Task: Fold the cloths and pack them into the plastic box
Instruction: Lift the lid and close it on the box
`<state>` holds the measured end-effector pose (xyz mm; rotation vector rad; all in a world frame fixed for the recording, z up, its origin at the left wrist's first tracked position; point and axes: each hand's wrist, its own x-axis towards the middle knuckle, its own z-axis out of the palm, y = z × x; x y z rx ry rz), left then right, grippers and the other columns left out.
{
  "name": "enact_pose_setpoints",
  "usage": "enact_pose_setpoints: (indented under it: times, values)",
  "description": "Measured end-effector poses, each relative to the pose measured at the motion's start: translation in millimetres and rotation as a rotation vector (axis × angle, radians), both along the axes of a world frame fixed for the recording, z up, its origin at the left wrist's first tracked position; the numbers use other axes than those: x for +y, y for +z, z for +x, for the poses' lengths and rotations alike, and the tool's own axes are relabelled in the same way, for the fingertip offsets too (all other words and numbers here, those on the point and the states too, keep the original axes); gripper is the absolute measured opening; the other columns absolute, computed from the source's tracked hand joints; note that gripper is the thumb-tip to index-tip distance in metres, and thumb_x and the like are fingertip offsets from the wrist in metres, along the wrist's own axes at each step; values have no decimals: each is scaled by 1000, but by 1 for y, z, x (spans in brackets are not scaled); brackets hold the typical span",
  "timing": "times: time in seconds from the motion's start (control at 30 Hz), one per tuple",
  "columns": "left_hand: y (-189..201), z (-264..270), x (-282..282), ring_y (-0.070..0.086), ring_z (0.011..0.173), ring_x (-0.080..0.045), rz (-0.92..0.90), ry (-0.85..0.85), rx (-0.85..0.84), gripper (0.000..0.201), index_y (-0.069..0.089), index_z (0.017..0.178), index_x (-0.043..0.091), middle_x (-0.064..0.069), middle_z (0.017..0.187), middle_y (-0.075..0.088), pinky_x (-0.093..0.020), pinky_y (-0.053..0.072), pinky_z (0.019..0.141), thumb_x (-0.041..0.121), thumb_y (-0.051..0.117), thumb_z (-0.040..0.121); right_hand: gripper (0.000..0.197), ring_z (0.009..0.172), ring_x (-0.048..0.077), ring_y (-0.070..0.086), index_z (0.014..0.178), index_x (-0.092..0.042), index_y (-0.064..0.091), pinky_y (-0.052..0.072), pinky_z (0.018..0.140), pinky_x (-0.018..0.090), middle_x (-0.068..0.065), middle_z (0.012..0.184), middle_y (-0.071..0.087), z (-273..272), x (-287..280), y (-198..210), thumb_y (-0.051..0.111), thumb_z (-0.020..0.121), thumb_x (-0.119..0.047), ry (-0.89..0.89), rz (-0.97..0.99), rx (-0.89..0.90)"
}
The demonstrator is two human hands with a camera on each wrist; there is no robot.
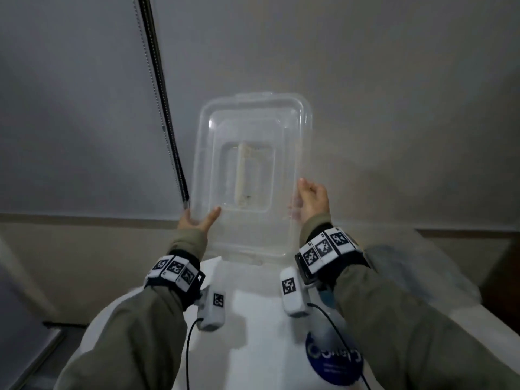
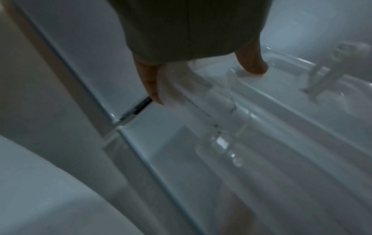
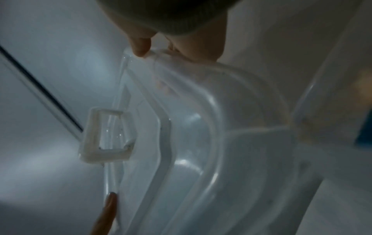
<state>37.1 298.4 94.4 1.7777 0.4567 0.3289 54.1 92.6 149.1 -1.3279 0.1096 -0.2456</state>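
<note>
Against grey wall, both hands hold clear lid lengthwise upward.

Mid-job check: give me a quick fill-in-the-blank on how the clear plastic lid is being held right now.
1. The clear plastic lid is held by ____ hands.
2. The right hand grips the lid's ____ edge.
3. The white handle sits at the lid's ____.
4. The left hand has its thumb on the lid's ____ face.

Missing words: two; right; middle; near
</note>
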Motion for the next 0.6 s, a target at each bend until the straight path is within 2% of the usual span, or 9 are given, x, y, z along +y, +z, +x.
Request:
enact_pose_setpoints:
  times: [0.07, 0.1, 0.17, 0.23, 0.3, 0.33, 0.43, 0.5, 0.6]
  values:
    - [19, 8, -33, 39, 132, -33, 33, -42, -23, 97, 23, 145, 16, -16, 145, 37, -46, 30, 112, 60, 65, 69, 23, 57, 14, 51, 111, -9, 42, 47, 40, 18, 2, 70, 49, -5, -39, 6, 46, 97, -27, -56, 31, -13]
    - [27, 12, -49, 42, 129, -34, 63, -63, -37, 93, 26, 144, 17, -17, 143, 40, -46, 32, 111, 60, 64, 70, 21, 60, 16, 53, 108, -9, 42, 49, 43, 20, 3, 72, 50, -5, -59, 7, 46, 97, -27, -82, 48, -8]
    - [43, 21, -78, 48, 123, -34, 60, -96, -135, 79, 35, 140, 15, -19, 136, 48, -45, 37, 108, 52, 64, 76, 24, 81, 24, 59, 111, -12, 43, 52, 67, 30, 5, 89, 56, -6, -99, 10, 48, 96, -30, -151, 37, 0]
    - [59, 29, -104, 49, 122, -33, 34, -121, -233, 66, 43, 135, 9, -18, 133, 51, -41, 39, 107, 42, 64, 81, 45, 115, 28, 52, 132, -12, 38, 43, 92, 31, 12, 123, 51, -4, -140, 13, 53, 93, -30, -262, -100, -23]
    - [71, 35, -125, 48, 124, -31, 84, -212, -257, 59, 45, 133, 7, -16, 134, 51, -36, 38, 106, 33, 65, 83, 73, 133, 30, 37, 146, -15, 20, 34, 106, 35, 16, 145, 33, -8, -181, 21, 60, 88, -33, -417, -282, -36]
    - [76, 37, -134, 47, 125, -29, 123, -275, -252, 57, 45, 133, 7, -15, 135, 50, -34, 36, 106, 29, 64, 84, 82, 138, 31, 28, 148, -20, 15, 28, 110, 40, 15, 150, 26, -12, -200, 27, 63, 85, -38, -517, -396, -5]
    - [86, 39, -156, 45, 127, -29, 274, -433, -181, 56, 44, 135, 10, -12, 138, 48, -40, 34, 110, 29, 62, 86, 90, 143, 31, 15, 148, -34, 12, 16, 115, 47, 12, 155, 15, -20, -251, 34, 64, 77, -53, -730, -724, 87]
    - [85, 36, -168, 43, 130, -27, 380, -518, -122, 56, 41, 137, 12, -11, 142, 44, -38, 31, 112, 29, 60, 87, 83, 143, 31, 18, 147, -36, 16, 17, 116, 48, 10, 156, 18, -21, -277, 32, 60, 80, -57, -578, -865, 139]
    - [86, 33, -184, 40, 132, -28, 443, -567, -95, 56, 38, 139, 11, -12, 144, 41, -36, 29, 110, 27, 58, 89, 71, 136, 36, 34, 147, -33, 21, 27, 113, 44, 12, 149, 37, -22, -299, 22, 50, 86, -57, -257, -991, 268]
